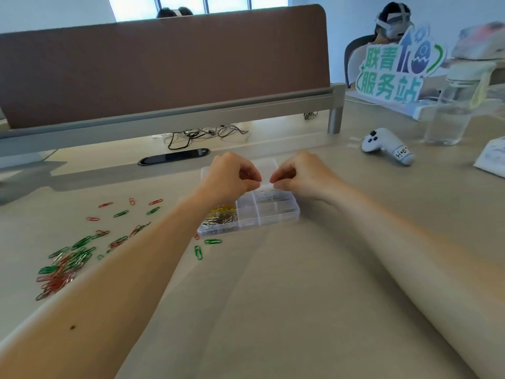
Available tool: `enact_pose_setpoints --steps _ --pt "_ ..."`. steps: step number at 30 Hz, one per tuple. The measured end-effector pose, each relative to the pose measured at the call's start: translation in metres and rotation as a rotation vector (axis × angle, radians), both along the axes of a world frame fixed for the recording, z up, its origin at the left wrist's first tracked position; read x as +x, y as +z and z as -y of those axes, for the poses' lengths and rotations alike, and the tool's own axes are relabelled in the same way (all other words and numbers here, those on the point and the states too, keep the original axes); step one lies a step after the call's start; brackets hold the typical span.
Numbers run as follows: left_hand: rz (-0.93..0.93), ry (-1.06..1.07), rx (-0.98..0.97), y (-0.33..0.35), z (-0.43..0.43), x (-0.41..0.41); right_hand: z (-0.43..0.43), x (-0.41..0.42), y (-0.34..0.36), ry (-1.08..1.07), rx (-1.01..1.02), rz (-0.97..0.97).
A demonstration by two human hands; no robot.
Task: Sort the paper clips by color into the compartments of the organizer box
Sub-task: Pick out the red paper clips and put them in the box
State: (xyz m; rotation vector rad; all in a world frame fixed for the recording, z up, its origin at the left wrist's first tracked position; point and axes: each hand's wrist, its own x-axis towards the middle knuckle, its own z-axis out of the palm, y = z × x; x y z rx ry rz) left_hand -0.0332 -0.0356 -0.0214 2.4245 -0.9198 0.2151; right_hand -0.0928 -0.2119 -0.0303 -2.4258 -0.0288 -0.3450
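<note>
Two hands meet above the far half of the organizer box (273, 212). The left hand (229, 176) and the right hand (297, 173) both have their fingers curled in, thumb and forefinger tips drawn together and almost touching the other hand's. A pale blur sits between the fingertips; I cannot tell whether it is a clip they pinch.

Directly under the right fingers lies a compartment of silver clips (270, 195). Below the left fingers, partly hidden by the left wrist, are yellow clips (221, 208) and more silver ones in the box's left compartments. Just behind the fingers the clear lid (269, 164) lies open on the table (273, 296).

Well to the left of the fingers, beyond the left forearm, red and green paper clips (65, 263) lie heaped and scattered. A green pair (198, 252) sits just beside the box's near left corner.

Far right of the fingers are a white controller (388, 146), a clear glass (448, 121) and a green sign (396, 69). Beyond them stands a brown divider (164, 67), with cables (199, 134) under it.
</note>
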Motion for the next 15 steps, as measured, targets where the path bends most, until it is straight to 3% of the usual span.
enact_pose_setpoints --steps 8,15 --pt "0.011 0.044 0.029 0.012 -0.054 -0.009 -0.023 -0.001 0.010 0.049 0.006 0.042" --pt "0.001 0.186 0.031 0.024 -0.138 -0.023 -0.056 0.005 0.014 0.079 -0.236 -0.024"
